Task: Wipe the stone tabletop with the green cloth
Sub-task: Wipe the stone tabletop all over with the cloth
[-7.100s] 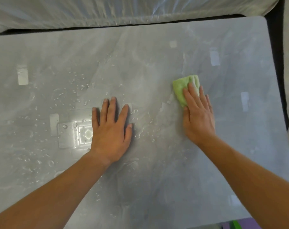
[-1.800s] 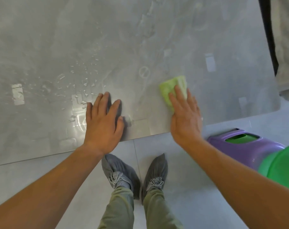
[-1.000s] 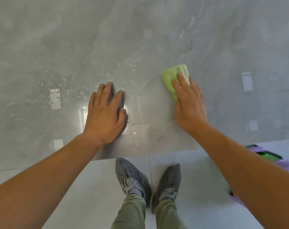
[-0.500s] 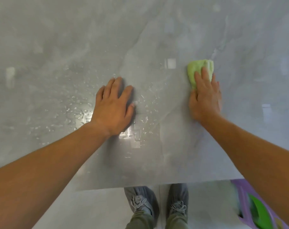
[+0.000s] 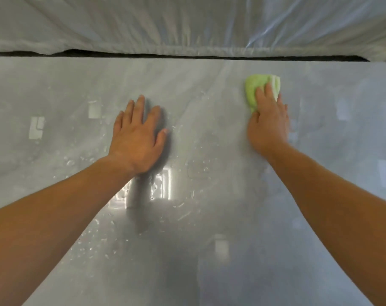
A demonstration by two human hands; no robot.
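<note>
The green cloth (image 5: 252,89) lies folded into a small pad on the stone desk (image 5: 209,250), close to its far edge and right of the middle. The right hand (image 5: 268,124) presses flat on it with fingers straight and close together, not curled round it. The fingers cover the pad's near part. Its far end shows beyond the fingertips and points at the far edge. A strip also shows along the left of the hand down to the thumb, so the long axis seems to run near-to-far, in line with the fingers. How far the cloth reaches under the palm cannot be told.

The left hand (image 5: 136,138) rests palm down on the bare desk near the middle, well apart from the cloth, with fingers straight and slightly spread, holding nothing. Water droplets (image 5: 94,244) are scattered over the desk around and nearer than this hand. Beyond the far edge, across a dark gap (image 5: 143,54), hangs wrinkled clear plastic sheeting (image 5: 187,25).
</note>
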